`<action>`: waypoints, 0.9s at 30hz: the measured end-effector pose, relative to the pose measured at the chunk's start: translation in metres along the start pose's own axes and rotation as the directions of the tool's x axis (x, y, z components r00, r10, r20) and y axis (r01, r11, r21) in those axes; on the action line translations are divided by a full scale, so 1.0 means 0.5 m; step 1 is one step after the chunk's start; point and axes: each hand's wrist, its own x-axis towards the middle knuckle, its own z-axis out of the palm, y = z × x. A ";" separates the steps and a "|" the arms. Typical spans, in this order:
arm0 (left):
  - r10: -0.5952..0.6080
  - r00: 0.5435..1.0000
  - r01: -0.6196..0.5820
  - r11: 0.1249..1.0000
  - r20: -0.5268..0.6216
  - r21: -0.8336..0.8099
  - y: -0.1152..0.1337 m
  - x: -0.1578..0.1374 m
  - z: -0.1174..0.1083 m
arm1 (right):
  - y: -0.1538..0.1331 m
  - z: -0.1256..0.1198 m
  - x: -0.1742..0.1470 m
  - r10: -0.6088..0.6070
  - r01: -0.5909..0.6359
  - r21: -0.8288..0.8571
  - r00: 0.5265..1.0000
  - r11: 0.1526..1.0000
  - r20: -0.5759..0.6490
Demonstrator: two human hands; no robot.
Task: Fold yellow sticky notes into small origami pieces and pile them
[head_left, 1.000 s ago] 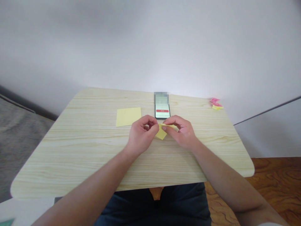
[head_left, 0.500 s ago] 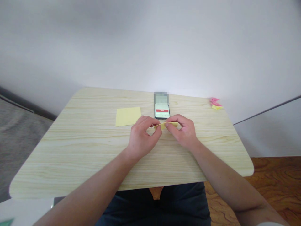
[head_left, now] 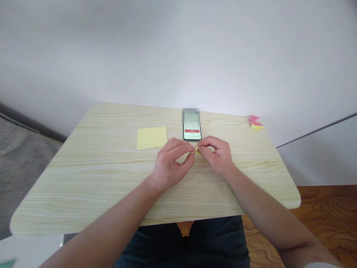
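Between my two hands is a small piece of folded yellow paper [head_left: 196, 149], mostly covered by my fingers. My left hand [head_left: 174, 162] pinches it from the left with thumb and fingertips. From the right, my right hand [head_left: 216, 152] pinches it too, its fingertips close to the left ones. Both hands are just above the wooden table [head_left: 97, 178], in front of a phone [head_left: 192, 130] with a lit screen and a red button. Left of the phone, a flat yellow sheet of paper [head_left: 152, 138] lies on the table.
Pink folded paper [head_left: 254, 120] and a yellow piece [head_left: 257, 127] lie near the table's right back edge. A pale wall [head_left: 178, 56] rises behind the table. A white surface [head_left: 33, 247] with something green on it is at lower left.
My left hand has shifted slightly right, so the fingertips of both hands are closer together. Less of the yellow paper shows between them, and it is turned.
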 end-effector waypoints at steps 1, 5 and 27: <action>0.011 1.000 -0.011 1.000 0.003 0.001 -0.001 -0.001 0.001 | 0.000 0.000 0.000 0.012 -0.012 0.009 1.000 1.000 0.003; 0.027 1.000 -0.027 1.000 -0.004 0.010 -0.003 -0.001 0.001 | 0.002 0.000 0.002 0.051 -0.052 0.048 0.999 0.998 0.010; -0.687 0.719 0.644 0.603 0.103 -0.471 -0.015 0.023 -0.010 | 0.012 -0.015 0.008 0.029 -0.055 0.286 0.995 0.957 0.096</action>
